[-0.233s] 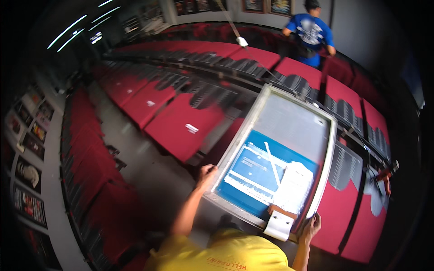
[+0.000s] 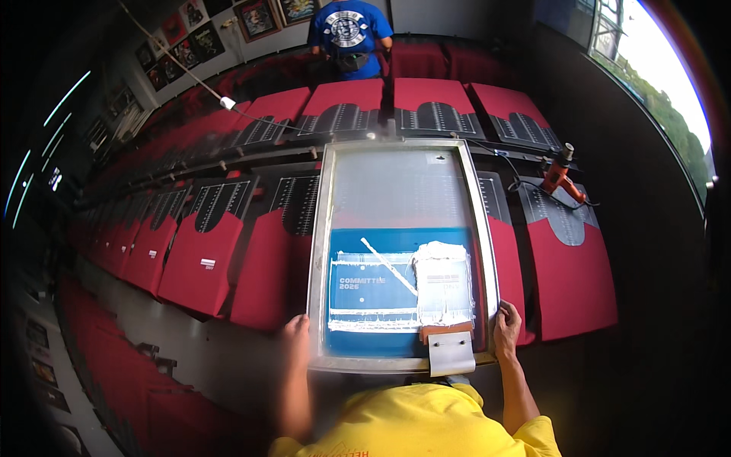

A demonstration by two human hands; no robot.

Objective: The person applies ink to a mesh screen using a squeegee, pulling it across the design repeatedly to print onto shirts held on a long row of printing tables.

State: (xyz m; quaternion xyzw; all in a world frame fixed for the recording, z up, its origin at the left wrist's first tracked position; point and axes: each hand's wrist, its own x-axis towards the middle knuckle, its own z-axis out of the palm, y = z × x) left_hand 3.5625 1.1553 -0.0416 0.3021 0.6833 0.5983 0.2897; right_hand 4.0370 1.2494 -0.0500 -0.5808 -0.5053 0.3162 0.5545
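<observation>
Held out before me is a screen printing frame (image 2: 318, 244) with a pale metal rim. My left hand (image 2: 298, 333), slightly blurred, is closed on the rim's lower left side. On the lower right side, my right hand (image 2: 508, 329) grips the rim with its fingers curled round it. Blue emulsion (image 2: 373, 346) covers the mesh's near half, crossed by white strips. White ink (image 2: 442, 255) lies thick at the right of the blue. A squeegee (image 2: 451, 355) with a light handle and brown blade rests at the frame's near right corner, partly over the rim.
Two long rows of printing boards carry red shirts (image 2: 199, 263); some nearer ones bear a small white print. An orange heat gun (image 2: 560, 179) stands on a board at right. A co-worker in blue (image 2: 352, 38) stands beyond the far row. A cord with a white connector (image 2: 228, 103) hangs ahead.
My view has swung to the right, and the frame now appears upright rather than tilted. Both hands keep their grip on it. The co-worker now appears farther left.
</observation>
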